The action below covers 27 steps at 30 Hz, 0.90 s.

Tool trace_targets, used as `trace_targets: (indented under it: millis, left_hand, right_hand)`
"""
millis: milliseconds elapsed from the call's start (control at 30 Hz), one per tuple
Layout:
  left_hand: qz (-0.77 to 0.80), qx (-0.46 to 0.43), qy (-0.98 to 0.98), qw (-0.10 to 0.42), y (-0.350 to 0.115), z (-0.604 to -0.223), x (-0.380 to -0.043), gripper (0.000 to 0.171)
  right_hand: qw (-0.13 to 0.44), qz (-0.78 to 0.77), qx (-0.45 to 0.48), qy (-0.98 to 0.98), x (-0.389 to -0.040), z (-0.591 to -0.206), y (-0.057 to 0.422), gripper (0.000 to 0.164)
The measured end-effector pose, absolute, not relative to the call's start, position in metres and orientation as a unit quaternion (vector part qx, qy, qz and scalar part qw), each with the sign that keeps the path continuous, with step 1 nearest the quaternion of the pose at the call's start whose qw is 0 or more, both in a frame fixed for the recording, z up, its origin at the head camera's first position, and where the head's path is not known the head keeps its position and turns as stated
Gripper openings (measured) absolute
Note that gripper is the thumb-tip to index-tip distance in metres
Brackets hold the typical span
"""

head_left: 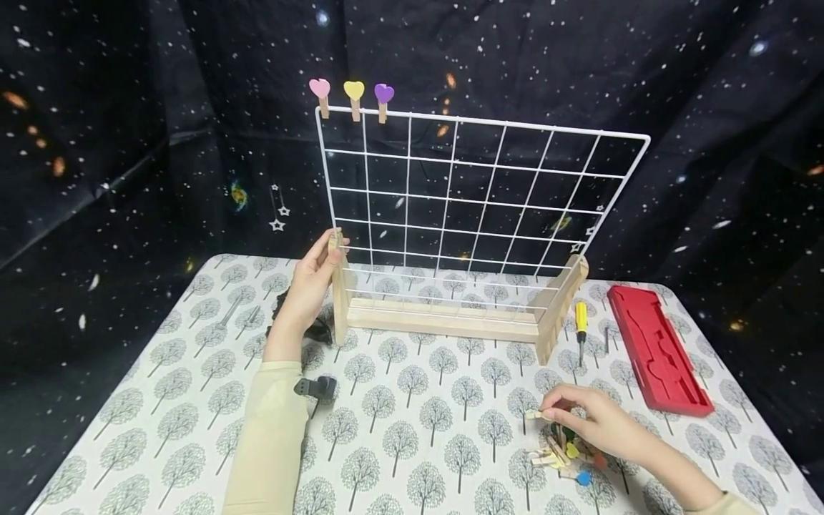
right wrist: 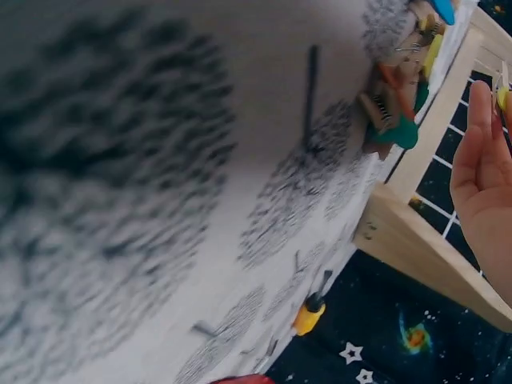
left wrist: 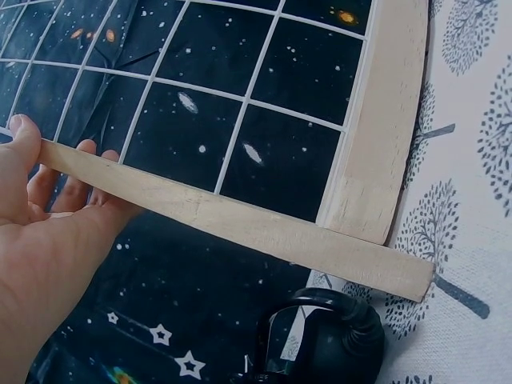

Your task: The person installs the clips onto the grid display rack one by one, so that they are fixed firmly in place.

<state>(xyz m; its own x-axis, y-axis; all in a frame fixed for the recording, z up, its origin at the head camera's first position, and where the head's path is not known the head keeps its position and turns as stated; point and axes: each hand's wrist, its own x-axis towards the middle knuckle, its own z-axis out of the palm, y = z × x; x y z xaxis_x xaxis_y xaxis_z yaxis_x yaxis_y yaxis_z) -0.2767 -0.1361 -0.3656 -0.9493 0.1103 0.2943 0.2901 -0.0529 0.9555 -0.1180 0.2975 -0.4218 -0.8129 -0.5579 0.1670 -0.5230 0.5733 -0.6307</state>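
My left hand (head_left: 307,286) grips the upper end of the left wooden side post (head_left: 340,307), thumb on one side and fingers behind it in the left wrist view. The post belongs to a wooden stand that holds a white wire grid (head_left: 476,193). Three clothespins with pink (head_left: 320,88), yellow (head_left: 354,90) and purple (head_left: 384,93) hearts sit on the grid's top left edge. My right hand (head_left: 595,422) pinches a small wooden clothespin (head_left: 534,414) between thumb and fingers. Beneath that hand lies a pile of heart clothespins (head_left: 556,458), partly hidden by it.
Right of the stand lie a yellow screwdriver (head_left: 581,322) and a red molded tray (head_left: 656,350). A black plug (head_left: 317,388) lies beside my left sleeve, and a black cable (head_left: 318,331) sits behind the forearm. A dark starry cloth (head_left: 129,143) hangs behind the table.
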Motion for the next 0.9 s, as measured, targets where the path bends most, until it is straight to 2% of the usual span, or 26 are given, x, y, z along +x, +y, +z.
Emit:
trace_targets:
  millis: [333, 567, 733, 900]
  left_hand:
    - [-0.713, -0.141, -0.684, 0.064, -0.135, -0.365, -0.276, 0.05]
    - [-0.703, -0.143, -0.693, 0.065, -0.135, -0.356, -0.266, 0.049]
    - [-0.705, -0.141, -0.692, 0.064, -0.135, -0.357, -0.266, 0.048]
    - [-0.707, -0.149, -0.688, 0.067, -0.136, -0.358, -0.268, 0.048]
  right_hand:
    - [0.023, -0.434, -0.281, 0.855, -0.127, -0.4, 0.257, 0.012]
    - [0.003, -0.495, -0.255, 0.831, -0.156, -0.368, 0.234, 0.019]
    - [-0.04, -0.472, -0.29, 0.831, -0.175, -0.326, 0.211, 0.019]
    - [-0.118, -0.429, -0.353, 0.823, -0.186, -0.266, 0.178, 0.02]
